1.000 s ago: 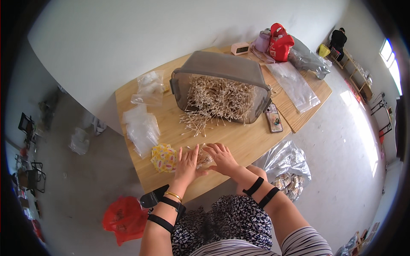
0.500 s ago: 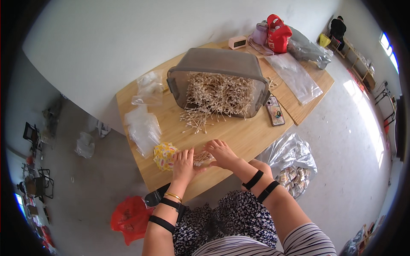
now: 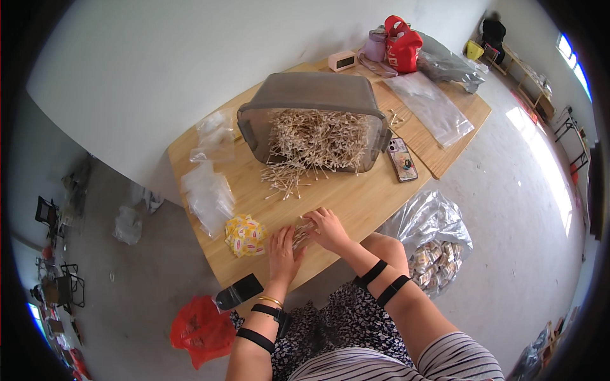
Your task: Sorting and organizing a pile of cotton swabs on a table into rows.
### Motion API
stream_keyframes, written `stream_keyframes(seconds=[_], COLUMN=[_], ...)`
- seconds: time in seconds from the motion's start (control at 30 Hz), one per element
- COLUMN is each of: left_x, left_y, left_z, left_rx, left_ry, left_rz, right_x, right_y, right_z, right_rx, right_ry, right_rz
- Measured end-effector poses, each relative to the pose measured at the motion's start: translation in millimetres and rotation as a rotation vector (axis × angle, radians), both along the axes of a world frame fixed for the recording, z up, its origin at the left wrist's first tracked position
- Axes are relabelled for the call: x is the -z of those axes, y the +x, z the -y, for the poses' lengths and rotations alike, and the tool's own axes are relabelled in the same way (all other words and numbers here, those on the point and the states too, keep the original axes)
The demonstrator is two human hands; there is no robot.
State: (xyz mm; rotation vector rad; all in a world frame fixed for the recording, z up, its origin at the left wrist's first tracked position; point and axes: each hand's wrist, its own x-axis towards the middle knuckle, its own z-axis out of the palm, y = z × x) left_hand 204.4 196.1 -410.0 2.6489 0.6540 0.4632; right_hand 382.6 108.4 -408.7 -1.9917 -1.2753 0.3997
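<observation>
A small bundle of cotton swabs (image 3: 303,233) lies between my hands at the near edge of the wooden table. My left hand (image 3: 283,255) presses against its left side with fingers close together. Curled over the bundle's right end, my right hand (image 3: 326,228) hides part of it. Just left of my left hand is a pile of small yellow and white printed cards (image 3: 245,235). Beyond my hands a grey plastic bin (image 3: 311,89) rests on its side, with a mass of loose cotton swabs (image 3: 321,140) spilling from its mouth onto the table.
Clear plastic bags (image 3: 208,198) lie at the table's left. A phone (image 3: 403,160) is right of the bin; a small clock (image 3: 342,61) and red bag (image 3: 403,47) stand behind. A silver bag of packets (image 3: 437,260) and a red plastic bag (image 3: 202,330) are below. Someone (image 3: 493,37) is far right.
My left hand has shifted slightly right and nearer to me, closing in on the swabs. The view has shifted a little, and a black flat object by the table's near edge shows more.
</observation>
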Motion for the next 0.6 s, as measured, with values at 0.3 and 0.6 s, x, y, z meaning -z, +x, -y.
stream_keyframes(seconds=[0.3, 0.6], left_x=[13.3, 4.3], left_y=[4.3, 13.8], left_z=[6.9, -0.1], left_rx=[-0.009, -0.116], left_ry=[0.121, -0.033], left_rz=[-0.047, 0.145], right_x=[1.8, -4.0], right_y=[-9.4, -14.6], right_z=[7.4, 5.8], right_rx=[0.158, 0.182], right_ry=[-0.021, -0.101], right_rz=[-0.018, 0.069])
